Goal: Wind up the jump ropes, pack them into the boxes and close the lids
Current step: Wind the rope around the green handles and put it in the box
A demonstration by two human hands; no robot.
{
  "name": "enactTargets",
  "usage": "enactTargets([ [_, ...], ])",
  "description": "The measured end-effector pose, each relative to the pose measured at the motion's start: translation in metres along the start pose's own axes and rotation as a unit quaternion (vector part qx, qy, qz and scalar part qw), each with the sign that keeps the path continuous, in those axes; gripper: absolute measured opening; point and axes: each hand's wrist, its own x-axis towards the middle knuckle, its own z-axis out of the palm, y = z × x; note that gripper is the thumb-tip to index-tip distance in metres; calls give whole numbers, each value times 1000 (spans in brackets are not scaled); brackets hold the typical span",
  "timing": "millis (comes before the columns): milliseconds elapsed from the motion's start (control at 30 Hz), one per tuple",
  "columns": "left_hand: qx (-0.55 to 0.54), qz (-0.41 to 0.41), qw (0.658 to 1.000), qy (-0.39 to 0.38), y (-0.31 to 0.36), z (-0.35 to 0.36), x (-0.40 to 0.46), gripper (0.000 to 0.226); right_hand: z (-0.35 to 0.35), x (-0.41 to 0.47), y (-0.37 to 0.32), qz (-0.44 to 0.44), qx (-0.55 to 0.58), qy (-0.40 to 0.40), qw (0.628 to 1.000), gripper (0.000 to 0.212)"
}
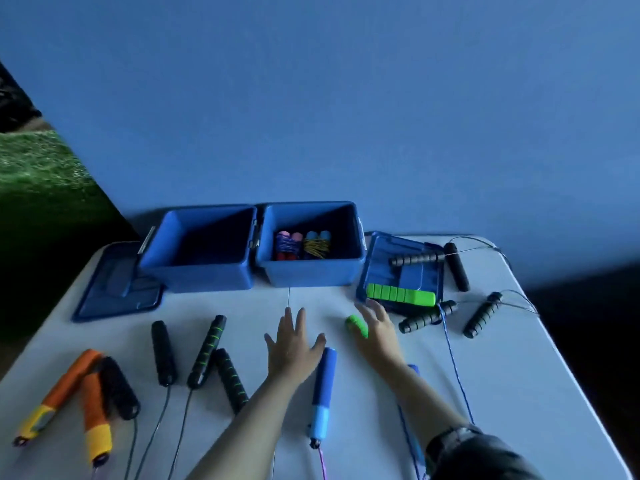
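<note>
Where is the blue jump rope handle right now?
In the head view the blue handle lies on the table near centre, between the two forearms, its far end beside the left hand.

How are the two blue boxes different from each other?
The left box looks empty inside, while the right box holds two wound-up jump ropes. The left box's lid lies bare on the table; the right box's lid has a green handle and a black handle on it. Both are blue, open and side by side.
</note>
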Motion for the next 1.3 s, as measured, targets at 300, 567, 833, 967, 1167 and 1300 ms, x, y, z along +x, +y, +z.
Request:
enactTargets([
  [300, 11, -60, 998, -33, 17, 65, -66, 69, -8, -76, 72, 72, -4, 9, 997, 45],
  [567, 47, -80, 995, -22, 17, 64, -74, 67, -11, -89, 79, 92, -16, 14, 996, 52],
  [833, 73, -17, 997, 2, 14, 55, -54, 66, -10, -57, 58, 108, -44, -3, 993, 57],
  [967, 88, 61, 994, -20, 34, 50, -28, 67, -25, -39, 62, 105, -70, 26, 992, 53],
  [1167, 158, 174, 968, -89, 70, 48, 6, 73, -62, 12, 75, 107, -113, 58, 986, 54],
  [1300, 193, 224, 951, -93, 75, 62, 20, 70, -76, 47, 87, 120, -148, 41, 981, 57],
])
